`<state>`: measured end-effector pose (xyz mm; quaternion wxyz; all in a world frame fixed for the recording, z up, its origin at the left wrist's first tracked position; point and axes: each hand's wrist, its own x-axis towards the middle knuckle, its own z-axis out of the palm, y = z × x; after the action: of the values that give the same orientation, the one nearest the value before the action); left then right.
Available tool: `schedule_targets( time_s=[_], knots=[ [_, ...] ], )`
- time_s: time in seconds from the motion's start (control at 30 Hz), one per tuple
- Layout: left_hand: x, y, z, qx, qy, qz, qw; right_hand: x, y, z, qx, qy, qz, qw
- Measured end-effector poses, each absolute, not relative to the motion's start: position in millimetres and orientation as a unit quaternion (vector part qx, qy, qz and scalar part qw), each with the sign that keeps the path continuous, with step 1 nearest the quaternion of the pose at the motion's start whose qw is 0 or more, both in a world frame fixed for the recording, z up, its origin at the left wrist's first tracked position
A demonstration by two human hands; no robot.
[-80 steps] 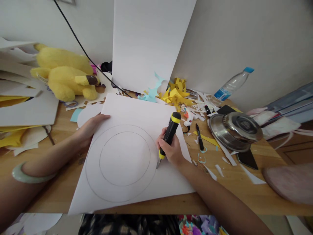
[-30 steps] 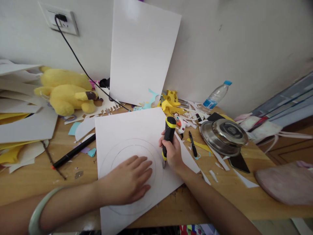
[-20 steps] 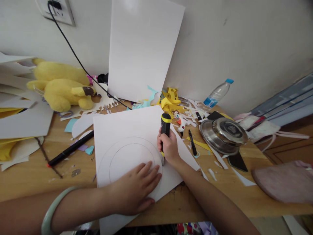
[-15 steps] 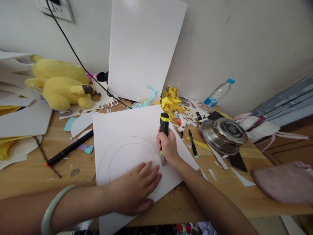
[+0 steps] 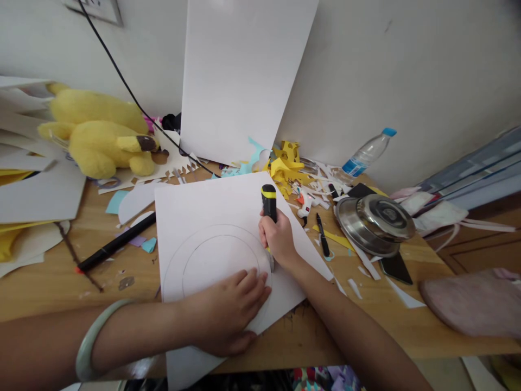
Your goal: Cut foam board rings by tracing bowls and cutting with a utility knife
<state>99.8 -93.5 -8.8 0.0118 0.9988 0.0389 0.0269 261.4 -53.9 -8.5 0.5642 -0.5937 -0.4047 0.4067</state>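
A white sheet of board point(image 5: 211, 206) lies on the wooden desk, with two pencilled circles, one inside the other, drawn on it. My left hand point(image 5: 234, 309) rests flat over the lower part of the circles, fingers stretched out, pressing on the sheet. My right hand point(image 5: 279, 239) is wrapped round a black and yellow utility knife point(image 5: 269, 203), held nearly upright. Its blade end points down at the right side of the outer circle, close to my left fingertips. Whether the tip has cut through cannot be seen.
A yellow plush toy point(image 5: 106, 141) lies back left, beside a black rod point(image 5: 118, 241). Yellow paper scraps point(image 5: 285, 168), a water bottle point(image 5: 366, 155), a black pen point(image 5: 323, 234) and an upturned steel bowl point(image 5: 374, 222) are to the right. A white panel point(image 5: 244, 81) leans on the wall.
The knife's handle has tilted slightly left and my right hand has shifted a little. My left hand stays flat on the sheet. The whole view has moved slightly.
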Motion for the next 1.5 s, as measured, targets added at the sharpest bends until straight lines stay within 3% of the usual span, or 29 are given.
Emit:
schedule_targets(
  time_s=[1.5],
  knots=[
    [103,-94,-17,0.997,0.003,0.05,-0.052,259,-36,-13,-0.597,-0.436,0.422,0.525]
  ],
)
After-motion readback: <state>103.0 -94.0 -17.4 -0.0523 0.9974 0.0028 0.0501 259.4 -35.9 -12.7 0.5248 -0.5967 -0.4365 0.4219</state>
